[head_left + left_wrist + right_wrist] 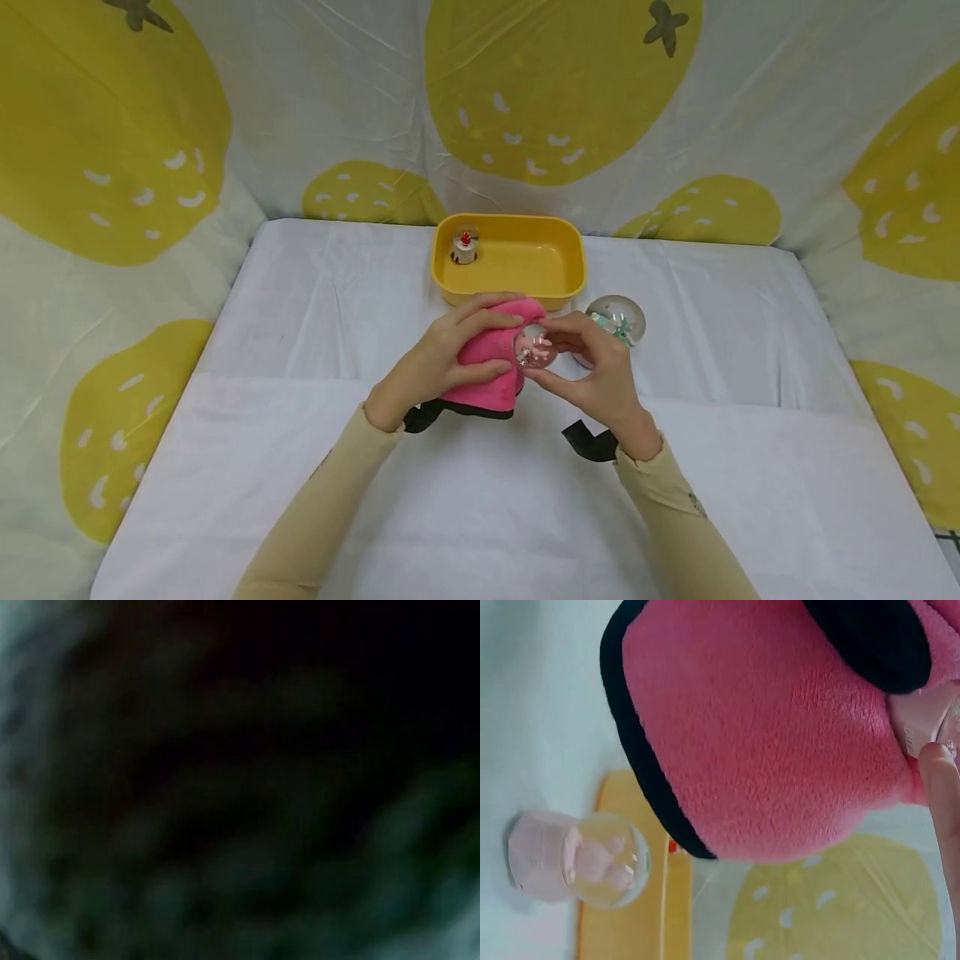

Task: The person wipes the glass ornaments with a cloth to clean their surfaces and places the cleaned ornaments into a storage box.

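My left hand [442, 350] grips a pink plush cloth [491, 342] with black edging, its fingers over the top and thumb lower down. The cloth wraps around part of a small pink snow globe [536, 348], whose clear dome faces right. With thumb and fingers, my right hand [596, 362] pinches that globe. In the right wrist view the globe's pale pink base [917, 724] shows against the cloth, and a right finger [941, 787] touches it. The left wrist view is dark and blurred.
A yellow tub [525, 265] stands at the back of the white-covered table [315, 317], with a small white-based globe [465, 247] with a red top inside. Another snow globe [626, 310] stands just beyond my right hand. Fruit-print cloth [510, 92] hangs behind.
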Demonstrator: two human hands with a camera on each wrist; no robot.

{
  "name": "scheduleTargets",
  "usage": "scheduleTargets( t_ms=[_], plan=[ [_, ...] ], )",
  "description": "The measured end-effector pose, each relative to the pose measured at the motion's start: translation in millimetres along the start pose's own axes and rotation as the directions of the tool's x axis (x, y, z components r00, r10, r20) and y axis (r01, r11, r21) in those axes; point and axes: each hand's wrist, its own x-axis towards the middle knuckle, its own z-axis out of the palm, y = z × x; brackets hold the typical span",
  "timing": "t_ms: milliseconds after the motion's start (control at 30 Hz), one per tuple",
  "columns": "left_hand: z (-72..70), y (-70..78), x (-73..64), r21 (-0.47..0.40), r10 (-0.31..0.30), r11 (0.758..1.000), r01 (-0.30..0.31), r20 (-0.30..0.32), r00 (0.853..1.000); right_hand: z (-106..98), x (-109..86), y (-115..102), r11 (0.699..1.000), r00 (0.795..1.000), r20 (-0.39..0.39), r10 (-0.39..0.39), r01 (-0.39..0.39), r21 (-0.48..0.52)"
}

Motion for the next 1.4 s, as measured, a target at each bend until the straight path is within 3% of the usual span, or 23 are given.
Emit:
scheduleTargets(
  t_ms=[100,200,267,400,467,533,767,1133,1267,1400],
  plan=[
    [2.5,3.3,-1.4,0.05,0.007,0.999,-0.007,0.014,1.0,1.2,-1.2,-0.6,0.998,0.999,-0.039,0.038,-0.036,0.059],
    [5.9,4.6,-1.9,0.114,0.023,0.993,-0.026,0.025,0.999,3.7,-3.5,-1.8,0.98,0.984,-0.091,0.153,-0.14,0.138],
    [8.2,4.8,-1.5,0.151,0.039,0.988,-0.043,0.03,0.999,5.9,-4.6,-3.3,0.955,0.96,-0.121,0.252,-0.227,0.193],
    [9.6,5.5,-1.3,0.196,0.039,0.98,-0.044,0.029,0.999,11.6,-4.9,-5.7,0.88,0.893,-0.147,0.425,-0.37,0.299],
    [8.7,5.8,-2.2,0.189,0.015,0.982,-0.019,0.022,1.0,14.2,-4.1,-7.1,0.85,0.866,-0.144,0.48,-0.418,0.32],
    [6.7,5.7,-3.6,0.164,-0.014,0.986,0.012,0.012,1.0,16.1,-3.5,-7.7,0.841,0.852,-0.139,0.505,-0.449,0.304],
    [0.4,3.4,-7.7,0.098,-0.049,0.994,0.052,-0.032,0.998,15.9,-4.1,-2.1,0.843,0.877,-0.091,0.471,-0.417,0.339],
    [-11.7,0.9,-13.6,0.161,-0.084,0.982,0.095,-0.073,0.994,5.0,-5.7,1.8,0.767,0.824,-0.162,0.543,-0.407,0.496],
    [-14.1,1.0,-16.2,0.169,-0.117,0.977,0.128,-0.077,0.99,2.3,-3.7,4.7,0.755,0.822,-0.172,0.544,-0.389,0.528],
    [-14.9,0.8,-19.1,0.163,-0.129,0.977,0.14,-0.077,0.989,0.4,0.4,8.5,0.742,0.833,-0.165,0.528,-0.359,0.566]
  ],
)
